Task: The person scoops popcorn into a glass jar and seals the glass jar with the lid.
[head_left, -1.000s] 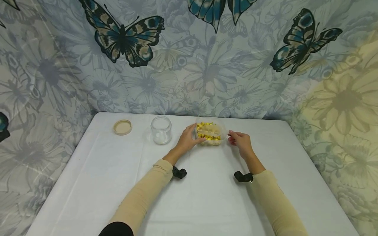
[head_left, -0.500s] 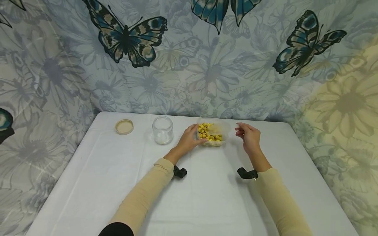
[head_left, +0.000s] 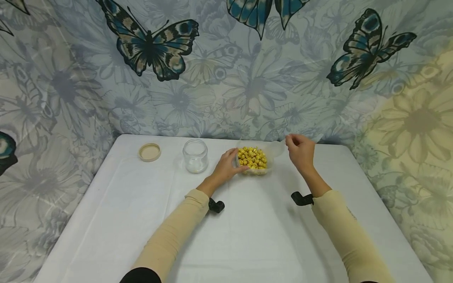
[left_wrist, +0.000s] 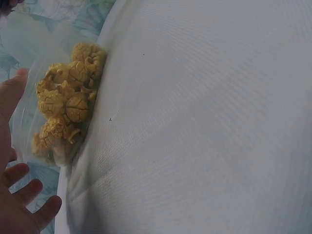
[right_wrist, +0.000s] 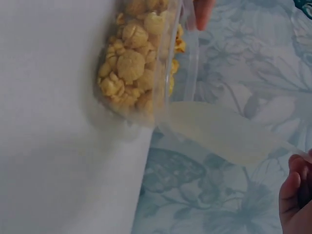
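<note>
A white-covered table [head_left: 226, 243] is seen. On its far side, a clear container [head_left: 257, 171] is gripped at its left end by the left hand [head_left: 225, 166]. Left of it, an open glass jar [head_left: 195, 159] is placed. At the container's right end, a translucent scoop [right_wrist: 219, 131] is pinched by its handle in the right hand [head_left: 301, 152]. Farthest left, a round lid [head_left: 149, 152] is laid flat. In the container, yellow popcorn [head_left: 253, 158] is heaped.
</note>
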A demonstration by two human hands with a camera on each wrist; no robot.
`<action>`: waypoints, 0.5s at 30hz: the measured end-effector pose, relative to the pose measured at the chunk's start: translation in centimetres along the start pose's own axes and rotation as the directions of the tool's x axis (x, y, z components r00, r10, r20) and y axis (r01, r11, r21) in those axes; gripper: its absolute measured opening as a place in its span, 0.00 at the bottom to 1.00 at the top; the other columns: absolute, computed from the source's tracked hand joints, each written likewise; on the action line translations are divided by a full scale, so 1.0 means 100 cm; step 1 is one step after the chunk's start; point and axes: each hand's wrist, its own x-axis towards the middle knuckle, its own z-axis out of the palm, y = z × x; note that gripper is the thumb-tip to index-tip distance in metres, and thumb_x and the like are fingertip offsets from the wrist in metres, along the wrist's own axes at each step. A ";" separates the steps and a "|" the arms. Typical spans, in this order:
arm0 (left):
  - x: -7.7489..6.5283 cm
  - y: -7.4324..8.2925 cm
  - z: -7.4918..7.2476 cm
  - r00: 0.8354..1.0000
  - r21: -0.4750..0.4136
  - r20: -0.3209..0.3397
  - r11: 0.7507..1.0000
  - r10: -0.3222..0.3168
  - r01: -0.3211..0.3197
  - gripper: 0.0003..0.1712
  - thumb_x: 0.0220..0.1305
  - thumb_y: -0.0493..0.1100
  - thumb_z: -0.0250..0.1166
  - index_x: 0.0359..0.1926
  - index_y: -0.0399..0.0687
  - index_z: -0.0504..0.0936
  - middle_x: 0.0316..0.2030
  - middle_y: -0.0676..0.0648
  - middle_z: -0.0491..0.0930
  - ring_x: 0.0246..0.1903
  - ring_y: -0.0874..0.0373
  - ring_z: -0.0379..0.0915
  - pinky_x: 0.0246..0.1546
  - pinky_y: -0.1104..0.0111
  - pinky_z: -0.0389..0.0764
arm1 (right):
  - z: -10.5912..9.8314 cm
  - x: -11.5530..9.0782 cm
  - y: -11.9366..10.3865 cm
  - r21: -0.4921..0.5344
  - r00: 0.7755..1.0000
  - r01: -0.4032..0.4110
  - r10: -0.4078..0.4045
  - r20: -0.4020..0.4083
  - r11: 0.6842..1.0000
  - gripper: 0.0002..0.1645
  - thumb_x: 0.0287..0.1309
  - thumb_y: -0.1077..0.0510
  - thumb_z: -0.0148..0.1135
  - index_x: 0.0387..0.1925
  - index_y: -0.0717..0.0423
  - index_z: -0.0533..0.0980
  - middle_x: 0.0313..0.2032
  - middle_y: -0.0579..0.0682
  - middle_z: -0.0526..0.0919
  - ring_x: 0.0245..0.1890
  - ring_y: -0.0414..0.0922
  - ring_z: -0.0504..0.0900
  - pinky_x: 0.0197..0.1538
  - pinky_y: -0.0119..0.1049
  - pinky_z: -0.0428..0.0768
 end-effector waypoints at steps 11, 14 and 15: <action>0.001 0.001 0.001 1.000 0.017 0.004 1.000 0.007 -0.007 0.52 0.59 0.61 0.67 0.75 0.43 0.54 0.74 0.40 0.55 0.73 0.42 0.52 0.71 0.50 0.61 | 0.005 0.016 0.000 -0.184 0.932 -0.085 0.144 0.334 0.979 0.19 0.71 0.60 0.51 0.44 0.72 0.81 0.32 0.67 0.84 0.30 0.55 0.84 0.34 0.43 0.84; 0.001 0.001 0.001 1.000 0.035 0.002 0.999 0.002 -0.002 0.52 0.59 0.62 0.67 0.75 0.43 0.55 0.74 0.41 0.56 0.73 0.43 0.52 0.71 0.51 0.61 | 0.007 0.017 0.004 -0.148 0.896 -0.212 0.252 0.364 0.966 0.19 0.71 0.59 0.50 0.47 0.72 0.80 0.32 0.64 0.83 0.27 0.45 0.83 0.32 0.32 0.82; 0.002 0.001 0.001 1.000 0.039 0.003 0.999 0.003 -0.003 0.52 0.59 0.62 0.67 0.75 0.43 0.55 0.73 0.41 0.56 0.73 0.43 0.52 0.71 0.51 0.61 | 0.007 0.016 0.006 -0.128 0.884 -0.264 0.293 0.364 0.956 0.19 0.71 0.59 0.51 0.48 0.72 0.79 0.30 0.62 0.83 0.26 0.42 0.81 0.30 0.29 0.80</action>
